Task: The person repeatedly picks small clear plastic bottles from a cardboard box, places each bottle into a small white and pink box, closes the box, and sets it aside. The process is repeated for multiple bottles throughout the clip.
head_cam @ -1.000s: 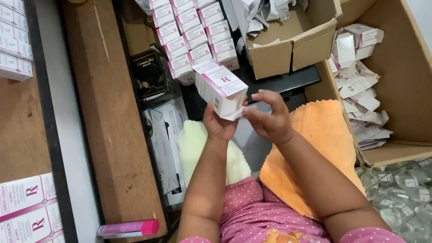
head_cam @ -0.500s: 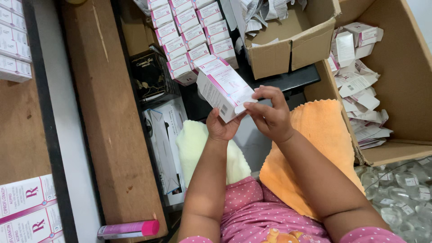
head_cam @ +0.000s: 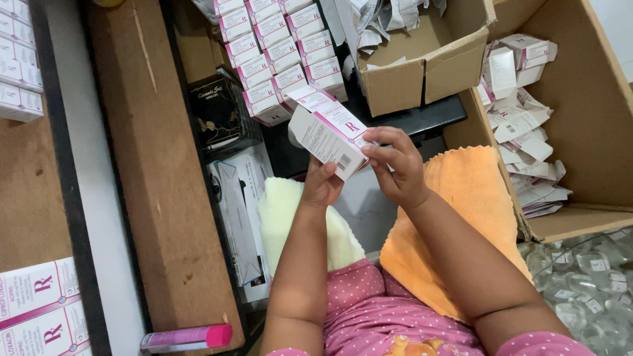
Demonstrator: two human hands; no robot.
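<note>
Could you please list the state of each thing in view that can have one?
White and pink carton: held up in both hands, far end flap open.
Left hand: gripping the carton from below.
Right hand: fingers on the carton's near end.
Small cardboard box: open, papers inside.
Large cardboard box: open, flat cartons and leaflets inside.
Stacked cartons: closed, in rows.
Pink tube: lying flat.

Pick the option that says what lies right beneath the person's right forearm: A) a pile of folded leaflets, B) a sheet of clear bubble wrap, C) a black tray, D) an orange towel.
D: the right hand, which holds the white and pink carton together with the left hand, has its forearm stretched over the orange towel.
</note>
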